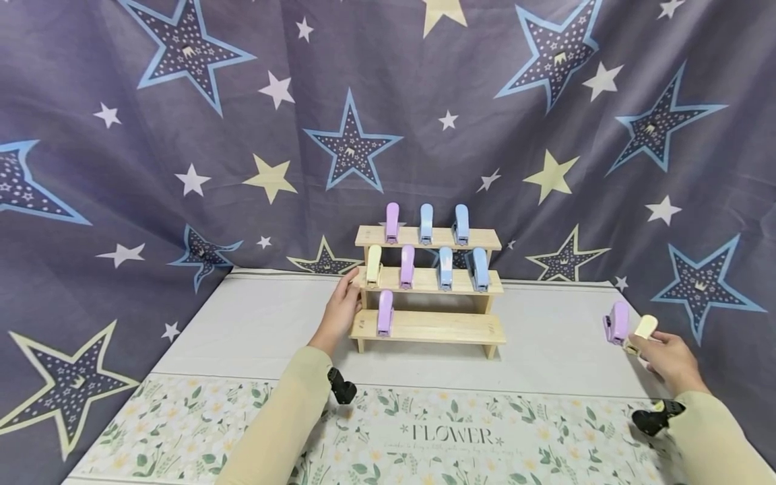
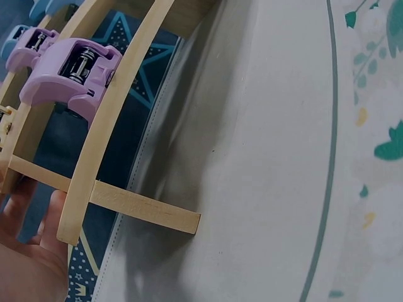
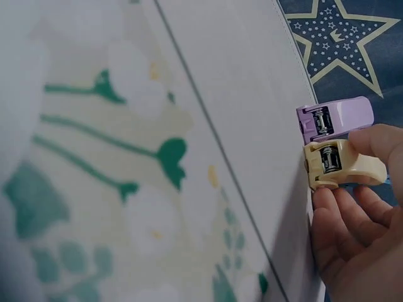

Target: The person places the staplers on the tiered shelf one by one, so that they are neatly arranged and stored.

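A three-tier wooden display rack stands near the back of the table. My left hand grips its left side at the middle tier; part of the fingers is hidden behind the wood in the left wrist view. Far to the right, my right hand pinches a yellow mini stapler between thumb and fingers. Right beside that stapler is a purple mini stapler, upright. On the bottom tier, a purple stapler stands at the left.
The middle tier bears a yellow stapler, a purple one and two blue ones. On the top tier are a purple stapler and two blue ones. A flower-print mat covers the front; a star-patterned curtain hangs behind.
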Demonstrator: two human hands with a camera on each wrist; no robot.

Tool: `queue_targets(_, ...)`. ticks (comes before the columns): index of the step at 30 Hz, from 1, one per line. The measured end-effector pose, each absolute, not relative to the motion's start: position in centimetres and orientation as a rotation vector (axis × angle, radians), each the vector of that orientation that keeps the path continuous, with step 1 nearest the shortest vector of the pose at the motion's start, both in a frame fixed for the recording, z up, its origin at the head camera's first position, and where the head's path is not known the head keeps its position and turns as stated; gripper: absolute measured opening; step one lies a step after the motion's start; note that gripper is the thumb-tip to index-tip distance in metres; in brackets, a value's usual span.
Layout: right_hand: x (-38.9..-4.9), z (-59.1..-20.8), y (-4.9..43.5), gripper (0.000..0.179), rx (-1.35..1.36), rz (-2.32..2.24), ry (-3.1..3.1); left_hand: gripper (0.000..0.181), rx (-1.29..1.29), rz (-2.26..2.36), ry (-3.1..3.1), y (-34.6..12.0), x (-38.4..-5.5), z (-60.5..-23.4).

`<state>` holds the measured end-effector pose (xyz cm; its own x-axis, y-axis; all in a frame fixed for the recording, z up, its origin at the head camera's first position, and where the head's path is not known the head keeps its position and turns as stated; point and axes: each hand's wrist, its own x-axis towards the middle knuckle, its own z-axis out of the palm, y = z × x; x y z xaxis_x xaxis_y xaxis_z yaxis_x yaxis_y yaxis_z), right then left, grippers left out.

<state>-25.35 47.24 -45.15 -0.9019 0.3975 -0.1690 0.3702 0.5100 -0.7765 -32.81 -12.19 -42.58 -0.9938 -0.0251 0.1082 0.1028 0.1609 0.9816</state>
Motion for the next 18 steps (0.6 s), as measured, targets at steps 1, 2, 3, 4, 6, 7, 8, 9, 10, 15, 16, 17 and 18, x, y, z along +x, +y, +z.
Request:
queue_targets(1,-25.37,-45.18,47.22,0.093,-0.694,1.381,-2.703,0.047,-0.078,-1.971,-2.317,-12.2,-32.81,-42.59)
queue_targets(2,-25.38,-45.2,47.21,0.094,-0.699,1.385,-2.704,0.047,-0.079,-1.969,-2.318,-12.2,-32.78,-42.59)
queue_targets(3,-25.38,-45.23,47.18,0.096,-0.702,1.388,-2.703,0.047,-0.081,-1.969,-2.317,-12.21,-32.77,-42.6)
queue_targets(4,-25.39,-45.2,47.17,0.098,-0.706,1.39,-2.702,0.047,-0.078,-1.967,-2.317,-12.23,-32.75,-42.6)
queue_targets(6,-25.4,-45.16,47.14,0.101,-0.715,1.393,-2.701,0.047,-0.083,-1.971,-2.314,-12.28,-32.74,-42.63)
queue_targets(7,-25.4,-45.15,47.13,0.101,-0.722,1.392,-2.7,0.047,-0.089,-1.976,-2.311,-12.29,-32.73,-42.65)
queue_targets(8,-25.4,-45.14,47.11,0.101,-0.727,1.389,-2.699,0.047,-0.092,-1.978,-2.311,-12.3,-32.73,-42.66)
queue_targets(9,-25.39,-45.12,47.1,0.1,-0.732,1.385,-2.698,0.047,-0.093,-1.982,-2.309,-12.3,-32.72,-42.67)
queue_targets(10,-25.37,-45.11,47.08,0.099,-0.735,1.379,-2.697,0.048,-0.094,-1.983,-2.31,-12.3,-32.72,-42.67)
queue_targets(15,-25.32,-45.1,46.98,0.092,-0.739,1.323,-2.693,0.048,-0.093,-1.984,-2.315,-12.28,-32.77,-42.68)
queue_targets(16,-25.31,-45.08,46.92,0.09,-0.741,1.307,-2.691,0.048,-0.095,-1.98,-2.318,-12.28,-32.79,-42.69)
queue_targets(17,-25.32,-45.03,46.89,0.09,-0.744,1.295,-2.688,0.048,-0.095,-1.98,-2.317,-12.28,-32.82,-42.71)
queue_targets(18,-25.32,-45.03,46.86,0.09,-0.746,1.291,-2.687,0.047,-0.09,-1.977,-2.317,-12.28,-32.82,-42.72)
